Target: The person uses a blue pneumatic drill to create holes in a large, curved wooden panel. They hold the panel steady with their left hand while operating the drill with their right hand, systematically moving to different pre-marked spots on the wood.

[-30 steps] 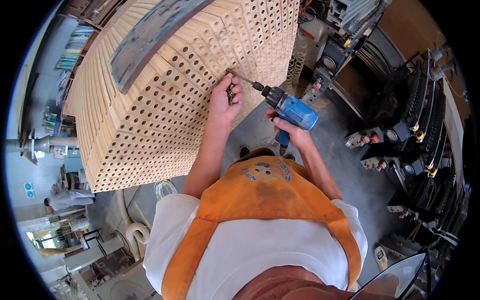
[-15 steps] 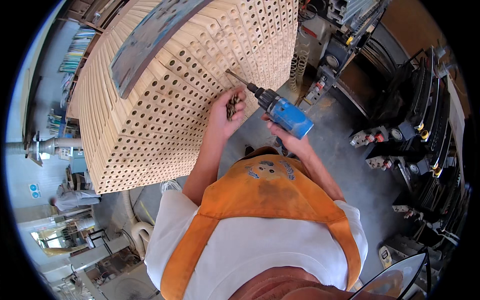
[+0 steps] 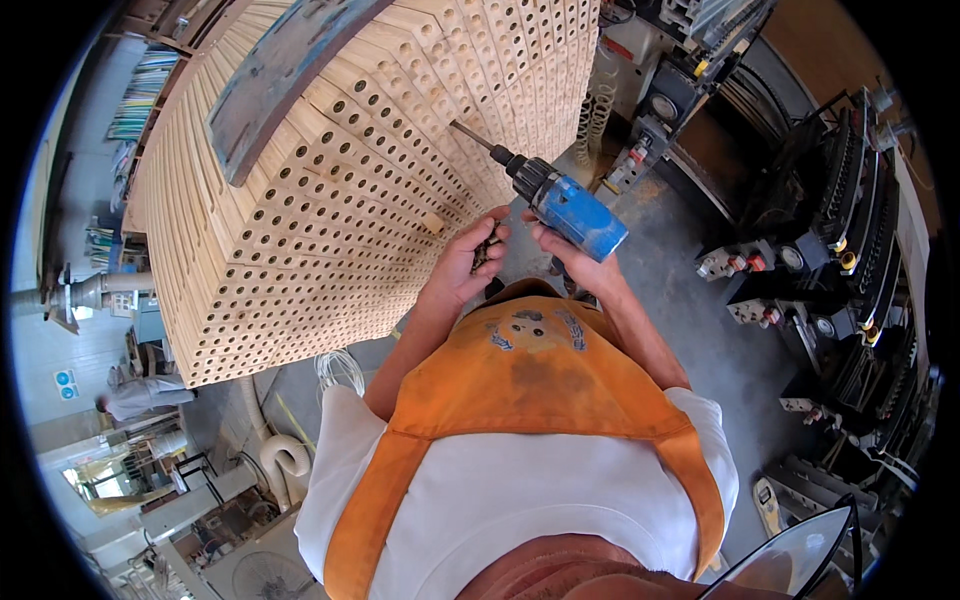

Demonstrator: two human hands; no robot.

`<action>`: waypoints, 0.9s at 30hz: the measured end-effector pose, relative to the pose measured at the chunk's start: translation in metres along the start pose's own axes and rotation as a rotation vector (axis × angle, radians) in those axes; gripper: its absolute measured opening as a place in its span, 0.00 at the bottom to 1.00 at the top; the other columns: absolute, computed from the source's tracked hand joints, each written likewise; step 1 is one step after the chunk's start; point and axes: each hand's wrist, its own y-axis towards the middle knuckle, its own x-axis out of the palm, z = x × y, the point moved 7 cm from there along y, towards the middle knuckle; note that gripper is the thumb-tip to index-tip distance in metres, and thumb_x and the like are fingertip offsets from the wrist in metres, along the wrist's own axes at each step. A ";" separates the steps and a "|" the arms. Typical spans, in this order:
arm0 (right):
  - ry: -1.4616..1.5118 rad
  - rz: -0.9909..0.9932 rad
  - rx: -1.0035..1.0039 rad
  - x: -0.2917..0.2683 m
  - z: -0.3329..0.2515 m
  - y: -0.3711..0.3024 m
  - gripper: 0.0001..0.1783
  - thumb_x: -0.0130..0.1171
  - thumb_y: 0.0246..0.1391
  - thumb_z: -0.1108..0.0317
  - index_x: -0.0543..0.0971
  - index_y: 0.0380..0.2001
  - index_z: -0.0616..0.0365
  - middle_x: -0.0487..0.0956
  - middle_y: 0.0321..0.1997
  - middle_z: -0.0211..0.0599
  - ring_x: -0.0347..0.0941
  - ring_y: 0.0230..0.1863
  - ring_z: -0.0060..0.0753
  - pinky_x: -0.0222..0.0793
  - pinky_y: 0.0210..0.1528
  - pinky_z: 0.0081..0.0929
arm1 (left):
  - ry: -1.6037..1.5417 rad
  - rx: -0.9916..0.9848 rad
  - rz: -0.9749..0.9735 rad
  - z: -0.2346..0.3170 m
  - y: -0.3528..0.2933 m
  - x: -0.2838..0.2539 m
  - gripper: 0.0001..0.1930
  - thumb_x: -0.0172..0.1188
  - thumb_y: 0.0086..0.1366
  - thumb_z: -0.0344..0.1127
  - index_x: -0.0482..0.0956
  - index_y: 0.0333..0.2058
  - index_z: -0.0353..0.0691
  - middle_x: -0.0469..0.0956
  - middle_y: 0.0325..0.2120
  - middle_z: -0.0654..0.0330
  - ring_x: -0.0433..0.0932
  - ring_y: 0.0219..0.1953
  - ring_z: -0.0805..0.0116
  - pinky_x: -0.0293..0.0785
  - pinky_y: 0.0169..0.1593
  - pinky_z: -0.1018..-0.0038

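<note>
My right hand (image 3: pixel 578 256) grips a blue cordless drill (image 3: pixel 580 215) with a black chuck. Its long bit points up and left, the tip close to a tall stack of pale wooden pieces (image 3: pixel 400 240) drilled with rows of holes. Dark-rimmed metal inserts sit in many holes on the left and lower part; holes nearer the bit look bare. My left hand (image 3: pixel 470 258) is curled, palm up, around a cluster of small brass-coloured threaded inserts (image 3: pixel 487 247), just left of the drill. A curved, paint-stained board (image 3: pixel 270 90) lies along the stack's top.
Black machinery with gauges and knobs (image 3: pixel 830 250) lines the right side. A coiled air hose (image 3: pixel 597 115) hangs beyond the stack. At the lower left are a ribbed duct hose (image 3: pixel 285 455), a fan (image 3: pixel 270 577) and another person (image 3: pixel 145 395) in the distance.
My left hand has drawn back from the stack, down and to the right, still curled around the inserts. The drill has shifted only slightly; its bit tip sits a little higher.
</note>
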 end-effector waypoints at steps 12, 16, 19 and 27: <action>0.202 -0.221 -0.026 -0.023 0.001 -0.029 0.20 0.65 0.51 0.66 0.77 0.47 0.58 0.80 0.41 0.33 0.74 0.37 0.21 0.69 0.34 0.19 | -0.108 0.277 -0.094 0.080 -0.007 0.024 0.13 0.52 0.69 0.40 0.72 0.43 0.37 0.69 0.27 0.65 0.66 0.25 0.80 0.59 0.17 0.88; 0.291 -0.210 0.096 -0.027 0.005 -0.032 0.20 0.66 0.49 0.65 0.77 0.46 0.58 0.81 0.41 0.36 0.75 0.36 0.22 0.70 0.34 0.20 | 0.141 0.270 -0.081 0.084 -0.010 0.033 0.13 0.52 0.69 0.42 0.72 0.42 0.37 0.69 0.26 0.66 0.66 0.23 0.81 0.58 0.17 0.88; 0.266 -0.212 0.082 -0.030 0.010 -0.035 0.20 0.65 0.50 0.66 0.77 0.46 0.58 0.81 0.42 0.37 0.75 0.37 0.23 0.71 0.36 0.21 | 0.244 0.305 -0.078 0.084 -0.012 0.039 0.13 0.52 0.69 0.42 0.72 0.42 0.38 0.69 0.26 0.67 0.65 0.23 0.82 0.58 0.17 0.88; 0.036 -0.123 -0.109 -0.007 0.006 -0.047 0.17 0.61 0.55 0.69 0.76 0.48 0.59 0.80 0.46 0.33 0.72 0.39 0.17 0.68 0.39 0.18 | 0.367 0.351 0.043 0.093 0.000 0.038 0.14 0.49 0.71 0.42 0.72 0.43 0.36 0.69 0.26 0.67 0.66 0.23 0.80 0.57 0.19 0.86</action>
